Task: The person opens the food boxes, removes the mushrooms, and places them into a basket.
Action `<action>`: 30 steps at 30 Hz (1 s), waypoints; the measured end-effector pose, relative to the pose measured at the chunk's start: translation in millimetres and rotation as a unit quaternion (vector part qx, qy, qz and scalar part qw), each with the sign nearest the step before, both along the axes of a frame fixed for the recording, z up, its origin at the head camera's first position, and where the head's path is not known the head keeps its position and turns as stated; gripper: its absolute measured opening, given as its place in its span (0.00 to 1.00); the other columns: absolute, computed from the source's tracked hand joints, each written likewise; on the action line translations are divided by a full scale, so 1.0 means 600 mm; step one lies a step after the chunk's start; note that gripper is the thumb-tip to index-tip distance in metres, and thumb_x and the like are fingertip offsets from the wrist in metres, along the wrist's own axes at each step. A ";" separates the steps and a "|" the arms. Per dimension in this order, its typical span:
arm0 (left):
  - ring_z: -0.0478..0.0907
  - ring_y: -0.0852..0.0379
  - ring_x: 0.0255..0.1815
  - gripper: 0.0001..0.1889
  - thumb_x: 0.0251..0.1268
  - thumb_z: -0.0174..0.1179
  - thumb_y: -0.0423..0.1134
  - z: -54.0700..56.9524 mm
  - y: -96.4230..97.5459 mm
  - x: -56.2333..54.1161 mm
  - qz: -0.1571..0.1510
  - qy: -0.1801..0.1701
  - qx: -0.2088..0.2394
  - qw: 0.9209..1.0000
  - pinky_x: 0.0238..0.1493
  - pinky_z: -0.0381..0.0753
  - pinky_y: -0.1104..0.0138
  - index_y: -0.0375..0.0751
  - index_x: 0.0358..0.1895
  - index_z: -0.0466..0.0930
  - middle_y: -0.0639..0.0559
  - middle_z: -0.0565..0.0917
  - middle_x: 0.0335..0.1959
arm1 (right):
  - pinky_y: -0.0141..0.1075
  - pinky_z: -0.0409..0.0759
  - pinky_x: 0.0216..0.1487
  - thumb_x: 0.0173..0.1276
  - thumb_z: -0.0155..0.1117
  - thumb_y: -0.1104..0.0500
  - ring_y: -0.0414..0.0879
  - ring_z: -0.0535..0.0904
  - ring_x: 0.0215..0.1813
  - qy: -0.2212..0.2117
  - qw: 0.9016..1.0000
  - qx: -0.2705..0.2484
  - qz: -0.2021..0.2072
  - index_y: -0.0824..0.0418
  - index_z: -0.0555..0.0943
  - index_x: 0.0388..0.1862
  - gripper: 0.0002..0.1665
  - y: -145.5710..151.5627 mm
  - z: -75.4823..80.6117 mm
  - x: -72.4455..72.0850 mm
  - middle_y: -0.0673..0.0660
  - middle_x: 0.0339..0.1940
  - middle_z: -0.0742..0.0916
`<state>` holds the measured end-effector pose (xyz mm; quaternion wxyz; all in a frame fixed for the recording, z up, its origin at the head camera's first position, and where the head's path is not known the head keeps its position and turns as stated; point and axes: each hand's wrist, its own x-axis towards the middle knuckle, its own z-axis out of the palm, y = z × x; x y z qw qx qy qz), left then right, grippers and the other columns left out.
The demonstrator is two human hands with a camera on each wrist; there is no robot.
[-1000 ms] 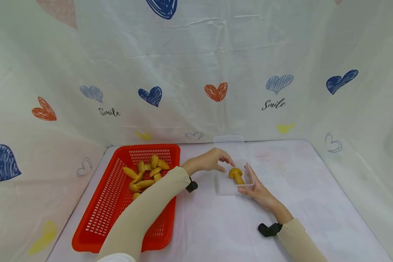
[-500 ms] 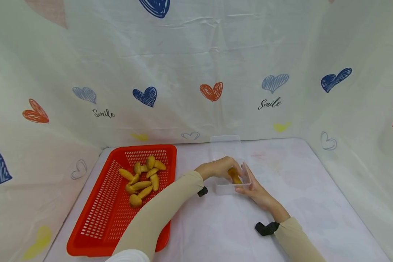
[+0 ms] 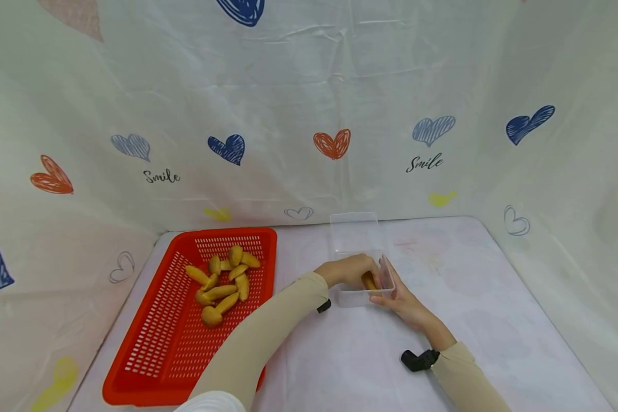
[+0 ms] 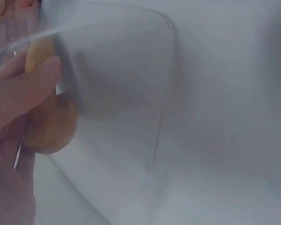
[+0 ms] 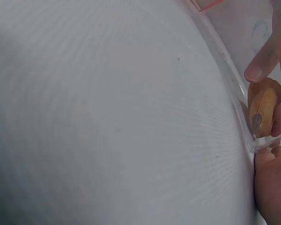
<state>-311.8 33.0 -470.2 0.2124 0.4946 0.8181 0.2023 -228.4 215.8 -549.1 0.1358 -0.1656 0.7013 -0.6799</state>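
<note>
A clear plastic box point(image 3: 351, 298) stands on the table with its hinged lid point(image 3: 355, 233) raised at the back. Inside it, my left hand point(image 3: 351, 269) holds a yellow-brown mushroom point(image 3: 369, 280), partly hidden by the fingers in the head view. Seen through the plastic in the left wrist view, the thumb lies across the mushroom's stem, above its rounded cap point(image 4: 54, 131). The stem's cut end point(image 5: 258, 121) shows low in the box in the right wrist view. My right hand point(image 3: 408, 303) grips the box's right side, thumb at the front corner and fingers along the wall.
A red perforated basket point(image 3: 154, 320) with several mushrooms point(image 3: 221, 292) stands left of the box, partly behind my left sleeve point(image 3: 268, 326). A white cloth point(image 3: 340, 355) covers the table. A heart-printed curtain point(image 3: 288, 103) hangs close behind the raised lid.
My left hand has moved right and down into the box, from above the mushroom to holding it. The mushroom has sunk lower and is more covered. My right hand stays on the box.
</note>
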 end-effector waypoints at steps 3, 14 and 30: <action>0.79 0.66 0.47 0.11 0.59 0.70 0.27 -0.002 0.002 0.001 0.005 0.006 -0.003 1.000 0.55 0.71 0.80 0.40 0.45 0.89 0.57 0.88 0.42 | 0.21 0.62 0.63 0.69 0.67 0.63 0.55 0.31 0.80 0.004 1.000 0.007 0.000 0.39 0.31 0.82 0.64 -0.001 0.003 0.000 0.52 0.82 0.37; 0.79 0.67 0.50 0.13 0.62 0.66 0.26 -0.015 0.005 0.003 0.000 0.020 0.008 1.000 0.53 0.71 0.82 0.41 0.49 0.88 0.56 0.88 0.46 | 0.32 0.64 0.67 0.71 0.65 0.62 0.56 0.31 0.80 0.002 1.000 0.021 0.003 0.36 0.30 0.81 0.62 0.002 0.000 -0.001 0.52 0.82 0.36; 0.79 0.67 0.46 0.14 0.64 0.64 0.23 0.031 -0.010 0.009 0.005 -0.013 0.009 1.000 0.50 0.73 0.81 0.37 0.51 0.87 0.53 0.88 0.46 | 0.63 0.45 0.73 0.71 0.66 0.64 0.58 0.31 0.80 -0.001 1.000 0.012 -0.001 0.38 0.32 0.82 0.62 0.001 -0.004 -0.001 0.52 0.82 0.36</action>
